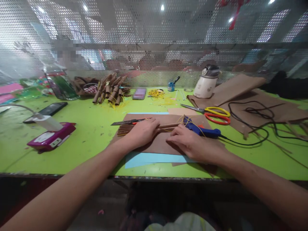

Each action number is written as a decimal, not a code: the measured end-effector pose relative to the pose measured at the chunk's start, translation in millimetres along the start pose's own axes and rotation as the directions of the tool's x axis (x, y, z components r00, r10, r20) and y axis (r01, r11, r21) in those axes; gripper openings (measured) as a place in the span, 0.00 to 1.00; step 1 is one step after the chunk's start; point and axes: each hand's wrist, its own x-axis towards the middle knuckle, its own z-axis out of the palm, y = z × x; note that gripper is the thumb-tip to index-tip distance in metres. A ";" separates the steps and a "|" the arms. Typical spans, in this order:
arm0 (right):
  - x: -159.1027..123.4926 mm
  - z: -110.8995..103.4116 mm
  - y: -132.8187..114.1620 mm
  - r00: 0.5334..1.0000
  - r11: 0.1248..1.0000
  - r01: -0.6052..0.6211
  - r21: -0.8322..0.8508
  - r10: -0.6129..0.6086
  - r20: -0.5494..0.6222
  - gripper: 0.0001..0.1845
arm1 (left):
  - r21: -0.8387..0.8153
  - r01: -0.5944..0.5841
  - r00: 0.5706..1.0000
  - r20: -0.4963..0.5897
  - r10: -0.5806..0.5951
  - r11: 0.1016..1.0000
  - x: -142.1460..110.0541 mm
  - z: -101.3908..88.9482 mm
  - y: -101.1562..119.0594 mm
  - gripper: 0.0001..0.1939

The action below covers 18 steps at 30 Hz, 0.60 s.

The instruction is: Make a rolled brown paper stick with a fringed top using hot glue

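A miniature broom of brown paper lies crosswise between my hands, with a fringed end [125, 129] at the left and a thin rolled handle [169, 125] at the right. My left hand [145, 132] is closed round it where the fringe meets the handle. With bent fingers, my right hand [190, 141] grips the handle near its right end. Yellow string [190, 119] loops around there. Just beyond is a blue glue gun [203, 131], partly behind my right hand. A box cutter [130, 122] lies behind my left hand. Under everything are a brown paper sheet [154, 147] and light blue paper [141, 159].
Scissors [209, 113], a black cord [255, 141] and brown paper [243, 93] lie right, near a white bottle [206, 84]. Several paper bundles [112, 91] and tangled yellow string [156, 93] sit behind. Left are a purple power strip [51, 138], a phone [48, 111] and a green bottle [60, 85].
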 end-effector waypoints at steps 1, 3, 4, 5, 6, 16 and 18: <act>-0.4 -1.4 -3.1 0.999 0.999 -0.002 -0.050 0.004 0.039 0.12 | 0.000 -0.003 1.000 -0.004 0.003 1.000 0.0 0.1 -0.1 0.09; -2.1 -3.0 -5.7 0.997 0.994 -0.002 -0.112 0.010 0.075 0.13 | -0.001 -0.011 1.000 -0.008 0.011 1.000 -0.1 0.0 -0.2 0.08; -3.1 -3.2 -5.2 0.997 0.993 0.003 -0.116 0.006 0.077 0.13 | -0.001 -0.013 1.000 -0.008 0.013 1.000 -0.1 -0.2 -0.2 0.08; -4.1 -2.9 -3.8 0.997 0.994 0.010 -0.108 -0.002 0.075 0.13 | -0.001 -0.014 1.000 -0.008 0.014 1.000 0.0 -0.5 -0.3 0.08; -4.9 -2.5 -1.8 0.997 0.995 0.017 -0.095 -0.010 0.070 0.14 | -0.002 -0.013 1.000 -0.007 0.013 1.000 0.1 -0.9 -0.3 0.08; -7.9 1.4 18.3 0.996 0.989 0.078 0.124 -0.072 -0.053 0.15 | 0.038 -0.022 1.000 -0.009 0.022 0.999 -0.5 -0.6 1.1 0.08; -8.4 1.5 19.7 0.992 0.985 0.091 0.147 -0.077 -0.099 0.15 | 0.049 -0.032 0.999 -0.016 0.032 0.998 -0.4 -0.3 1.7 0.08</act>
